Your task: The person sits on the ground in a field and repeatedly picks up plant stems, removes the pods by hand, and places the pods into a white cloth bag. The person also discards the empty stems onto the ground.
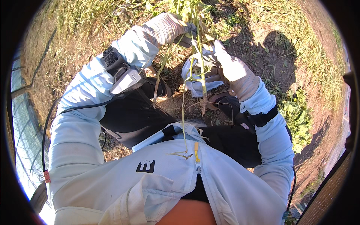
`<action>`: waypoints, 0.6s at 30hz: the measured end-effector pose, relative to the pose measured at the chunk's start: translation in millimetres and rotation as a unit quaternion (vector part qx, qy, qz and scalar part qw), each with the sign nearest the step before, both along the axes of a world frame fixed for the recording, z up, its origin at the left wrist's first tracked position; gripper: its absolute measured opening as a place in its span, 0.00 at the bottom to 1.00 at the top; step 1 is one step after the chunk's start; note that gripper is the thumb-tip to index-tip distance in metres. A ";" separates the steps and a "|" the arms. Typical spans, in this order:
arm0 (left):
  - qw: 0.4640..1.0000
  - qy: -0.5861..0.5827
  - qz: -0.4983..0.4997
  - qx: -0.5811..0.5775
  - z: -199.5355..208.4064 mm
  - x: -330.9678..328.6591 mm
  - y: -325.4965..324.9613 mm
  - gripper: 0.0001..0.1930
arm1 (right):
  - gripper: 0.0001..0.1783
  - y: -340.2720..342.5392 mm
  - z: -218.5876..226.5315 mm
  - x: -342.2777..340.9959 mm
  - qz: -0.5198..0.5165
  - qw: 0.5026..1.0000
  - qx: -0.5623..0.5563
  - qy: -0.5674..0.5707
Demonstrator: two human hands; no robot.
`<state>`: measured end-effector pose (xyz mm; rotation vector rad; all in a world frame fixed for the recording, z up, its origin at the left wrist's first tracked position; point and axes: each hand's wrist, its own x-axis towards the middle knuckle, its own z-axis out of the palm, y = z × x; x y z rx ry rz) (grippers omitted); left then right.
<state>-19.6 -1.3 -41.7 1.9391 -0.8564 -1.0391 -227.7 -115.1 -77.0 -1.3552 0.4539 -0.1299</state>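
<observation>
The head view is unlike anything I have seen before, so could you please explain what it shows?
There is no robot here: a person works with two gloved hands. This single picture comes from a wide camera on their head, looking down, so straight edges bend near the rim. The person's jacket fills the lower part. The left hand is closed around leafy stems, whose roots hang free at the lower end. The right hand is close beside them, but its grip is partly hidden. A white bag shows behind the stems. Dry plants lie on the ground. A grey box sits on the left forearm.
</observation>
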 end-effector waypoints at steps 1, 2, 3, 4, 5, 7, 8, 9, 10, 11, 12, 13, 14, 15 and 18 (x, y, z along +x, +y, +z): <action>0.995 -0.095 -0.036 0.025 -1.5 -0.4 -1.1 0.11 | 0.27 4.8 -1.7 2.5 -0.008 0.998 -0.040 -0.047; 0.980 -0.185 -0.065 0.045 -4.1 0.2 -2.0 0.11 | 0.25 7.3 -2.8 4.3 -0.016 0.992 -0.080 -0.094; 0.974 -0.200 -0.075 0.077 -8.2 1.8 -2.7 0.11 | 0.24 6.3 -2.9 6.4 -0.005 0.987 -0.156 -0.051; 0.969 -0.212 -0.078 0.105 -14.3 3.3 -2.8 0.10 | 0.24 5.2 -2.0 8.5 0.006 0.963 -0.270 0.012; 0.966 -0.227 -0.087 0.089 -21.0 6.3 -2.2 0.10 | 0.24 1.6 1.6 9.4 0.022 0.952 -0.304 0.038; 0.920 -0.334 -0.192 -0.080 -36.6 12.5 0.7 0.08 | 0.24 9.0 9.0 10.5 -0.032 0.991 -0.095 0.087; 0.871 -0.394 -0.233 -0.179 -43.5 16.0 1.7 0.09 | 0.23 14.0 14.7 9.5 -0.057 0.993 0.004 0.099; 0.858 -0.410 -0.275 -0.143 -49.1 19.5 2.2 0.06 | 0.23 18.1 22.1 5.6 -0.074 0.994 0.024 0.074; 0.875 -0.374 -0.299 -0.075 -53.0 21.7 0.9 0.05 | 0.22 25.3 25.9 7.5 -0.072 0.996 -0.045 -0.026; 0.851 -0.404 -0.333 -0.023 -55.6 22.0 -0.3 0.07 | 0.22 27.6 31.7 4.4 -0.050 0.988 -0.139 -0.049; 0.862 -0.374 -0.340 0.021 -56.0 21.3 -2.8 0.10 | 0.23 28.3 36.3 0.7 -0.058 0.961 -0.271 0.004; 0.892 -0.326 -0.310 0.046 -54.7 18.9 -3.3 0.11 | 0.26 25.6 41.2 -3.9 0.003 0.947 -0.313 0.067; 0.940 -0.248 -0.229 0.046 -52.8 12.8 -3.6 0.12 | 0.25 29.3 38.8 -1.4 0.018 0.941 -0.333 0.054; 0.946 -0.249 -0.199 0.052 -49.1 7.1 -3.8 0.13 | 0.24 27.1 39.0 -2.8 0.043 0.916 -0.397 -0.029; 0.952 -0.236 -0.188 0.062 -31.9 -5.1 -5.7 0.14 | 0.20 26.7 30.2 -2.8 0.073 0.824 -0.546 -0.130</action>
